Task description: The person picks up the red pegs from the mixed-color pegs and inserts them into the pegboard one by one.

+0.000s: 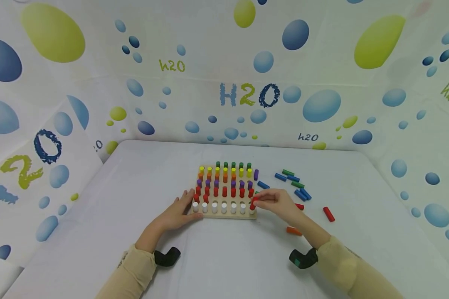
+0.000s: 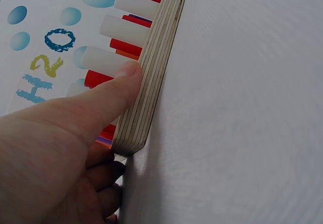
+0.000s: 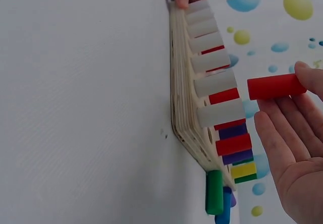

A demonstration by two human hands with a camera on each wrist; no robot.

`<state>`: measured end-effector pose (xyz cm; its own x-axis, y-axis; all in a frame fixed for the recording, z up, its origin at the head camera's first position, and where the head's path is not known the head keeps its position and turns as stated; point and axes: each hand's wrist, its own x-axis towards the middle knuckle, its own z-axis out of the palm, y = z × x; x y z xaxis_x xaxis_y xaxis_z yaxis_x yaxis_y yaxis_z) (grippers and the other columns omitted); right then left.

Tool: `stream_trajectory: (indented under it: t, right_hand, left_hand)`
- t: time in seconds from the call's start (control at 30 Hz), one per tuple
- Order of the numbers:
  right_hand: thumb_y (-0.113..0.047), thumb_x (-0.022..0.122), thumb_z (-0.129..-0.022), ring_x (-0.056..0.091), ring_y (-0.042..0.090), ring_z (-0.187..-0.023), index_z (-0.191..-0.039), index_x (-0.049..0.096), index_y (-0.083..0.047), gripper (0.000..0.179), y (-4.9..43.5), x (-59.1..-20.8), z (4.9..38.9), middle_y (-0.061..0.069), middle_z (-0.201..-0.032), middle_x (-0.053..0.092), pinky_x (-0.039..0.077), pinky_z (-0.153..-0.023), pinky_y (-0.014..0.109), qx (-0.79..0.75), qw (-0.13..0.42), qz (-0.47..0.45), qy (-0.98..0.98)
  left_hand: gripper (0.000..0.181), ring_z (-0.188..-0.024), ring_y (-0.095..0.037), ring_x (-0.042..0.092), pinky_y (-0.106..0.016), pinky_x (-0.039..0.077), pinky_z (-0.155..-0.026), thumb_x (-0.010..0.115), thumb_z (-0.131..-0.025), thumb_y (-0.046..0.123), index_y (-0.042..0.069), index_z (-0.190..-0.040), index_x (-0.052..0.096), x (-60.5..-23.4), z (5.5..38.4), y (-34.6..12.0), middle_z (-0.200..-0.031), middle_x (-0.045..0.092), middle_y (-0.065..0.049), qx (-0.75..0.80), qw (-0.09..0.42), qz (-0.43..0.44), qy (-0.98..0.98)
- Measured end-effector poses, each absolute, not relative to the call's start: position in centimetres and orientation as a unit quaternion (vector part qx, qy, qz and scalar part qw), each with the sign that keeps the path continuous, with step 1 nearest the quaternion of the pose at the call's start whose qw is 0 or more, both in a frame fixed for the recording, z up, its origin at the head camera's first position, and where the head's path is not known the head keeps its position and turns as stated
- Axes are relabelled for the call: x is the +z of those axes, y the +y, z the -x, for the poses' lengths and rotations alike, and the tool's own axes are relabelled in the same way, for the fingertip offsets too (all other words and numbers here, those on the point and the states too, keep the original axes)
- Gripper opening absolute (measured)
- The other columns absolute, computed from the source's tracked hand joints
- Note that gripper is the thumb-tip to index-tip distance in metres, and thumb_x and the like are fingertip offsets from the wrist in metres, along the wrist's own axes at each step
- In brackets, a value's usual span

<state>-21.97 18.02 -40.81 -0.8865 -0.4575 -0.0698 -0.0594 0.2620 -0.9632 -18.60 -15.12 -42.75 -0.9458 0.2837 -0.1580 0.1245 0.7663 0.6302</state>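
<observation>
A wooden pegboard [image 1: 228, 216] stands on the white table, carrying rows of coloured pegs. White pegs [image 1: 214, 207] line the front row; behind them a row has two red pegs at its left end and bare holes. Further back come red, purple, orange, yellow and green rows. My left hand [image 1: 176, 214] holds the board's front left corner, thumb [image 2: 128, 75] at the front edge and fingers along the left side. Between thumb and fingertips, my right hand [image 1: 278, 203] pinches a red peg [image 3: 275, 87]. That peg is above the board's right end, apart from the white pegs.
Loose pegs lie scattered right of the board: several blue pegs [image 1: 280, 177], green pegs [image 1: 288, 172], a red peg [image 1: 328, 214] and an orange peg [image 1: 294, 231]. A purple peg [image 1: 256, 175] is beside the board's back right. A patterned sheet [image 1: 209, 54] hangs behind the table.
</observation>
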Motion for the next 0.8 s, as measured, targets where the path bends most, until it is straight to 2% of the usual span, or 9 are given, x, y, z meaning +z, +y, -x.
stream_trajectory:
  t: [0.37,0.57,0.8]
  right_hand:
    - [-0.018,0.065,-0.086,0.064,0.022,-0.093,-0.11,0.063,0.0,0.031,14.7,-40.2,23.2,0.011,-0.102,0.066,0.051,-0.082,0.031,-0.584,0.171,0.195,0.769]
    - [-0.021,0.067,-0.084,0.064,0.025,-0.092,-0.108,0.065,-0.002,0.03,12.9,-40.1,23.9,0.009,-0.101,0.067,0.053,-0.079,0.029,-0.587,0.17,0.201,0.765]
    - [-0.019,0.068,-0.083,0.065,0.018,-0.087,-0.106,0.067,-0.003,0.027,11.0,-40.4,24.4,0.008,-0.099,0.068,0.053,-0.076,0.028,-0.578,0.16,0.206,0.773]
  left_hand:
    - [0.094,-0.138,-0.033,0.003,-0.049,0.003,-0.11,0.063,-0.082,0.048,-0.003,-0.144,0.014,-42.8,18.5,-15.1,-0.15,0.014,-0.018,0.326,0.121,-0.113,0.931]
    - [0.094,-0.138,-0.033,0.002,-0.049,0.002,-0.11,0.063,-0.082,0.048,-0.003,-0.144,0.014,-42.8,18.6,-15.1,-0.15,0.013,-0.018,0.327,0.121,-0.113,0.93]
    - [0.094,-0.138,-0.032,0.002,-0.049,0.002,-0.11,0.063,-0.082,0.048,-0.002,-0.144,0.013,-42.7,18.6,-15.1,-0.15,0.013,-0.018,0.33,0.124,-0.109,0.929]
